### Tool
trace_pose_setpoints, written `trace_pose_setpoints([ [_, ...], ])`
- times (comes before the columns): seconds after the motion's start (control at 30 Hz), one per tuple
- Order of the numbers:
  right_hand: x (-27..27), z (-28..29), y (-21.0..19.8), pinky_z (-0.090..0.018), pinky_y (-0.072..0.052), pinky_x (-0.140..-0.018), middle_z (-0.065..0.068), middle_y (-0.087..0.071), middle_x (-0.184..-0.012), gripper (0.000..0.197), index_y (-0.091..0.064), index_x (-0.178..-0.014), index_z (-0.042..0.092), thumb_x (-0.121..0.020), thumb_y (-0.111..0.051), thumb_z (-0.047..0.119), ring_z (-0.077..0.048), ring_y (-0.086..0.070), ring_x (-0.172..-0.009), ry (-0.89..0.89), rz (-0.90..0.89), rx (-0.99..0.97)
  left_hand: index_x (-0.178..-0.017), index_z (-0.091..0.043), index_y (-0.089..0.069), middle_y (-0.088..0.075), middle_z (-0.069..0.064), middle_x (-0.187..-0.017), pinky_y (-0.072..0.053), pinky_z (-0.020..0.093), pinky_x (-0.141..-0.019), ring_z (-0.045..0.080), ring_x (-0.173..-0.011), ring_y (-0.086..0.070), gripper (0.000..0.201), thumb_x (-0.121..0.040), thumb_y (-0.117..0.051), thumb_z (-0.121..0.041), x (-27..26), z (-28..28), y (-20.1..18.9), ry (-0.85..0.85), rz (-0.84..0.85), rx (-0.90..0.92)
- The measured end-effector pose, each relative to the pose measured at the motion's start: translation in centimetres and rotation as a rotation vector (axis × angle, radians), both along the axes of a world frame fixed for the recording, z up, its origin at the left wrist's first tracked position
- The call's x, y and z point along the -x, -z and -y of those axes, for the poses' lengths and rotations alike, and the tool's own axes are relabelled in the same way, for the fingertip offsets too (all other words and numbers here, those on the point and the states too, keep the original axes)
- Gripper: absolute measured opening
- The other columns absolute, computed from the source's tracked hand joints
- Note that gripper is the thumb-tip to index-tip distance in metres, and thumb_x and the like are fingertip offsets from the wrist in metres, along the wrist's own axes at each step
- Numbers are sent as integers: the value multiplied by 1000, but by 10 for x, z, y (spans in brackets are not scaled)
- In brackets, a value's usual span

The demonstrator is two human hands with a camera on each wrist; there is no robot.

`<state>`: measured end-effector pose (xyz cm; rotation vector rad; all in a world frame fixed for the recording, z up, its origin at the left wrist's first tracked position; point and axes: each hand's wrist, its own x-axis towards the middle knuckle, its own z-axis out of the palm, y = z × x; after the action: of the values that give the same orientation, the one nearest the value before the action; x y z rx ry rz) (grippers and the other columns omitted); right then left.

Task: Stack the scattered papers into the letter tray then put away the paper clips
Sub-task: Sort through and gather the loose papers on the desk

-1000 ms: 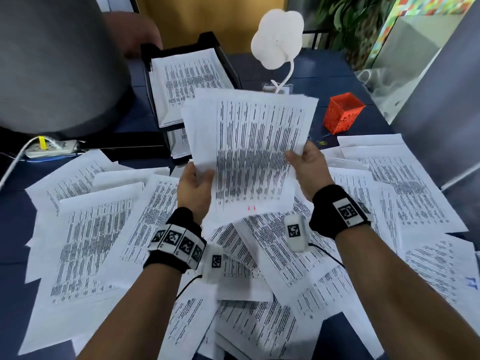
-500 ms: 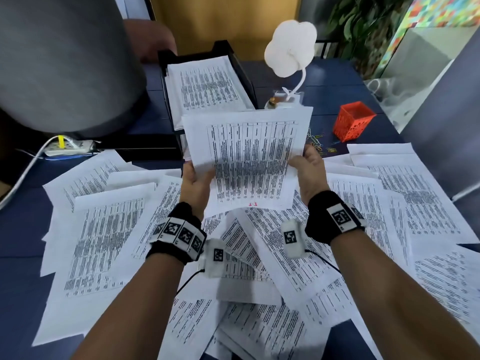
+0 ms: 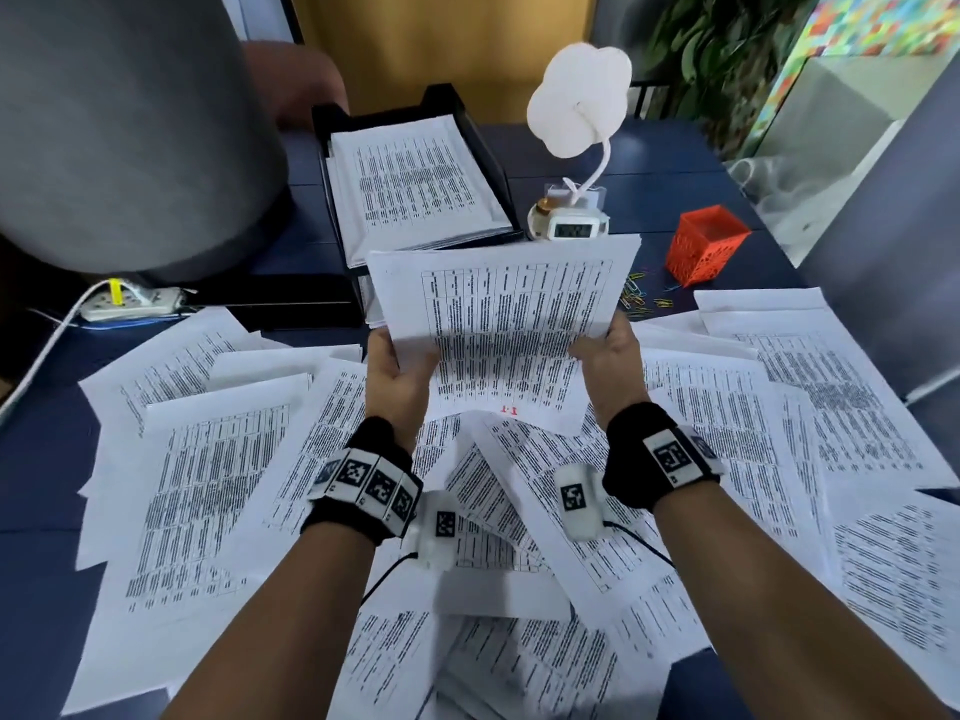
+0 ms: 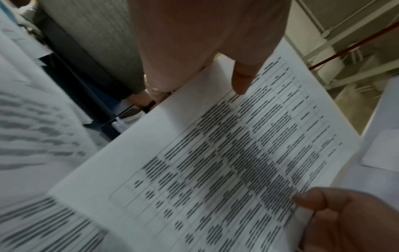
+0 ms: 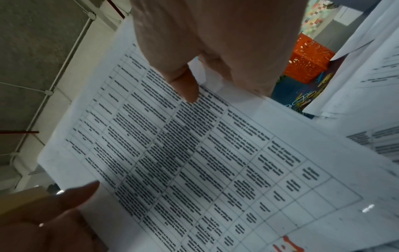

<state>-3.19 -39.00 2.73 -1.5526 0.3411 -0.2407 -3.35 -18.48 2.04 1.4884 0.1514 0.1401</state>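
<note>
I hold a sheaf of printed papers (image 3: 506, 314) in both hands above the blue table, just in front of the black letter tray (image 3: 497, 163), which has papers in it. My left hand (image 3: 400, 366) grips its left edge and my right hand (image 3: 602, 356) its right edge, thumbs on top. The left wrist view shows the left thumb (image 4: 239, 81) on the sheaf (image 4: 215, 153). In the right wrist view the right thumb (image 5: 185, 85) presses the page (image 5: 205, 153). Scattered papers (image 3: 208, 485) cover the table. Coloured paper clips (image 3: 636, 296) lie beside an orange mesh cup (image 3: 706, 246).
A white lamp with a small clock base (image 3: 569, 226) stands right of the tray. A power strip (image 3: 130, 301) with its cable lies at the left. A person in grey (image 3: 130, 122) is at the far left, behind the tray. More sheets (image 3: 831, 397) spread to the right.
The sheaf has come down lower and nearer the table, and its sheets sit more evenly together. Both hands have kept their hold on its edges.
</note>
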Motion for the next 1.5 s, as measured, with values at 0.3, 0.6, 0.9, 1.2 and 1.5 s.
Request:
trace_pose_setpoints([
  [0.3, -6, -12, -9, -10, -48, -61, 3, -65, -90, 37, -50, -113, 8, -85, -46, -15, 8, -59, -63, -5, 69, -30, -136, -2, -38, -62, 4, -109, -49, 23, -93, 8, -97, -60, 46, -93, -52, 2, -18, 5, -20, -34, 70, 64],
  [0.6, -5, -9, 43, -26, -40, -86, -3, -51, -104, 29, -45, -109, 9, -83, -57, 12, -18, -46, -99, -96, -280, 141, -123, -7, -57, -62, 6, -127, -44, 37, -101, 13, -117, -56, 38, -95, -53, -33, -19, -4, 8, 22, -148, -58],
  [0.9, -8, -14, 48, -33, -49, -61, -9, -61, -97, 10, -53, -107, 13, -98, -47, 14, -22, -63, -64, -218, -350, 74, -116, -13, -58, -55, 7, -134, -38, 34, -106, 17, -122, -51, 21, -96, -54, -20, -41, -28, -12, -69, -134, -62],
  [1.2, -56, -36, 23, -23, -41, -46, -2, -55, -75, 15, -45, -112, 16, -98, -49, 14, -8, -52, -45, -157, -259, -54, -113, -9, -37, -54, 8, -99, -54, 45, -81, 23, -83, -56, 21, -96, -47, -11, -50, -47, -3, 49, -278, -369],
  [1.5, -111, -53, 2, -26, -44, -48, -12, -61, -99, 11, -49, -104, 11, -99, -41, 6, -7, -57, -41, -136, -196, -106, -130, -11, -36, -61, 17, -101, -47, 17, -42, 11, -54, -60, 42, -92, -47, 4, -89, -63, -16, -40, -218, -380],
])
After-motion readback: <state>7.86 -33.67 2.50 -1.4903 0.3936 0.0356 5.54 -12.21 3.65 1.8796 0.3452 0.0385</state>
